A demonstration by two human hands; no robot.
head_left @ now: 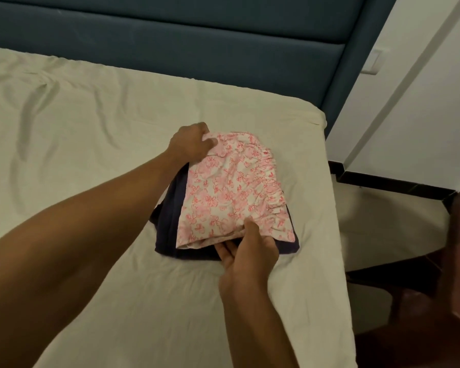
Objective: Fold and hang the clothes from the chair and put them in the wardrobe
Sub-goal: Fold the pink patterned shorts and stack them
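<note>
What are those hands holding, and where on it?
Left hand grips the floral garment's far corner; right hand pinches its near edge.

A bed (96, 144) in a creased cream sheet meets a padded teal headboard (170, 35); white wall (422, 115), dark skirting (398, 183), perhaps a switch plate (372, 62).

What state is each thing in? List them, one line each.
Floral garment: folded, lying on top of the dark garment.
Dark garment: folded flat on the bed, under the floral one.
Left hand: grips the far corner of the floral garment.
Right hand: pinches the near edge of the floral garment, thumb on top.
Bed sheet: spread over the bed, wrinkled.
</note>
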